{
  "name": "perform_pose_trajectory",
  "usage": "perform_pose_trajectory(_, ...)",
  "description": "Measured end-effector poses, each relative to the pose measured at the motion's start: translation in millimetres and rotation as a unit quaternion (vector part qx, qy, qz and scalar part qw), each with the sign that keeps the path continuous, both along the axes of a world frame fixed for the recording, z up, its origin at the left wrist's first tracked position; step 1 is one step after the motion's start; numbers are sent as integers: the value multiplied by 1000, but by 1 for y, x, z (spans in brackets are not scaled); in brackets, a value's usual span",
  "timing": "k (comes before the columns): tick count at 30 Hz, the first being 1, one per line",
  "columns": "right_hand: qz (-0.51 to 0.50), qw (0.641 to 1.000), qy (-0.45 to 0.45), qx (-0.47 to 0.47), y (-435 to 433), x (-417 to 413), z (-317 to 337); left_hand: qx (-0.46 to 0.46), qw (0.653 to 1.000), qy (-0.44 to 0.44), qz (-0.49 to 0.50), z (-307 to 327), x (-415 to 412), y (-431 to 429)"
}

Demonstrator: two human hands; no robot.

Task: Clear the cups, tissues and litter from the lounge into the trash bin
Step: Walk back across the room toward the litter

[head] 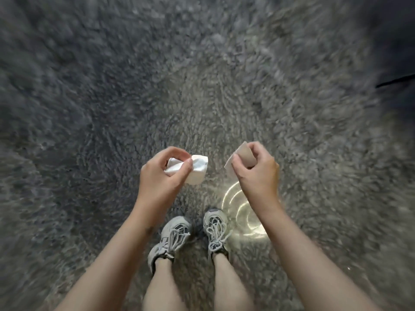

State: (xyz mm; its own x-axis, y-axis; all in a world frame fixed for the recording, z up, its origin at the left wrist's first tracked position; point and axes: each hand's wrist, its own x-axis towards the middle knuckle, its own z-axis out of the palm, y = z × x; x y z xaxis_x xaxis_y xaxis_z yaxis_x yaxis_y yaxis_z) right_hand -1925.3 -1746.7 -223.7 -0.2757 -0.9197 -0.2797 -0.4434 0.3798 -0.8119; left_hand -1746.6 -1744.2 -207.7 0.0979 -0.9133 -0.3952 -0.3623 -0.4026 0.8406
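Observation:
My left hand is closed around a crumpled white tissue, which sticks out to the right of my fingers. My right hand pinches a small brownish piece of paper or card with a pale underside; what it is exactly I cannot tell. Both hands are held at waist height over a shaggy grey carpet. No trash bin and no cups are in view.
My two feet in grey laced sneakers stand on the carpet below my hands. A bright curved light reflection lies by the right shoe. A dark object fills the upper right corner.

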Motion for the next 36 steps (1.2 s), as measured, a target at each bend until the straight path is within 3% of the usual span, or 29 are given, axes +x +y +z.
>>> perform_pose_trajectory(8, -161, 979, -35, -118, 11, -55, 243, -125, 971, 32, -199, 233, -80, -45)
perform_pose_trajectory(16, -308, 922, 49, -231, 93, -136, 397, -211, 900, 67, -376, 371, -196, -25)
perform_pose_trajectory(22, -422, 869, 76, -246, 197, -221, 452, -233, 834, 107, -488, 432, -323, 37)
perform_pose_trajectory(30, -559, 777, 113, -268, 335, -363, 476, -237, 722, 151, -632, 458, -526, 181)
perform_pose_trajectory(36, -593, 752, 144, -249, 410, -461, 483, -234, 663, 177, -689, 465, -643, 273)
